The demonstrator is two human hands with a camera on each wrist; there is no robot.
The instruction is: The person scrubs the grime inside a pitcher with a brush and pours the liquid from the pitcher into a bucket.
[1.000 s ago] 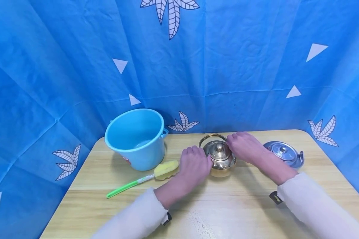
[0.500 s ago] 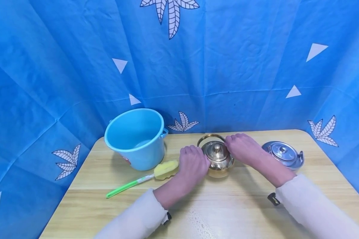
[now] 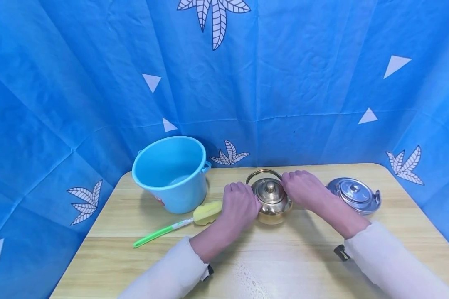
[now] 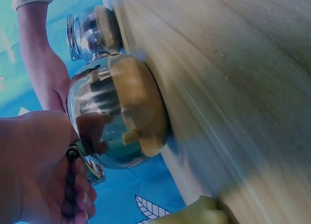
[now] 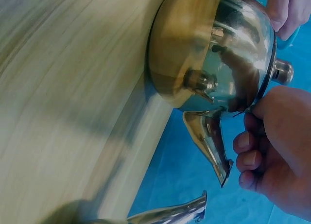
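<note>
Head view: looking down on a gold kettle [image 3: 272,209], upright on the far part of the wooden table [image 3: 295,245], between a blue bucket [image 3: 185,195] on the left and a silver kettle [image 3: 355,196] on the right. Held at both ends of its handle [image 3: 263,170], presumably for balance: by the left hand [image 3: 240,203] with fingers clamped round, by the right hand [image 3: 304,189] with fingers curled in, exact contact hard to make out. Laid just left, probably for easy reach: a sponge brush [image 3: 206,213].

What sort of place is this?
Probably a makeshift indoor tabletop set-up: leaf-patterned blue fabric hangs around a wood-grain table, which bears household ware such as the light-blue bucket. The wider room isn't visible.
</note>
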